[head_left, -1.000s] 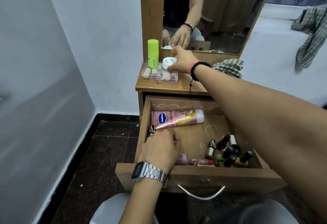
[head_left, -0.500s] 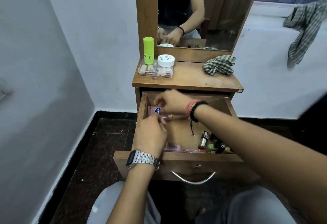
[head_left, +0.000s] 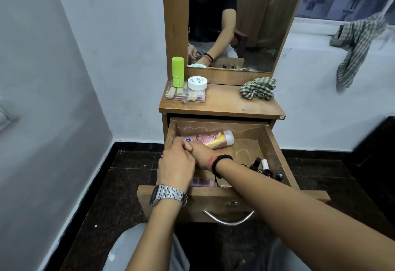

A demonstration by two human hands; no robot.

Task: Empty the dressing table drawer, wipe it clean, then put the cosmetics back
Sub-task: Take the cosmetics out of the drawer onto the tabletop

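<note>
The wooden drawer (head_left: 275,142) is pulled out. A pink lotion tube (head_left: 215,139) lies along its back wall. Several small nail polish bottles (head_left: 265,168) stand at the front right, and a flat pink item (head_left: 203,182) lies against the front wall. My left hand (head_left: 176,163), with a steel watch, is curled over the drawer's left side. My right hand (head_left: 199,153), with a black bead bracelet, lies partly under it, fingers at the tube's left end. Whether either hand grips anything is hidden.
On the table top (head_left: 226,104) stand a green bottle (head_left: 178,72) and a white jar (head_left: 197,83) on a clear case of lipsticks (head_left: 185,96), with a checked cloth (head_left: 257,88) to the right. A mirror (head_left: 245,24) is behind; another cloth (head_left: 359,46) hangs at right.
My right hand left the white jar on the table top and came down into the drawer, meeting my left hand at the tube's left end. The left hand shifted slightly toward the back.
</note>
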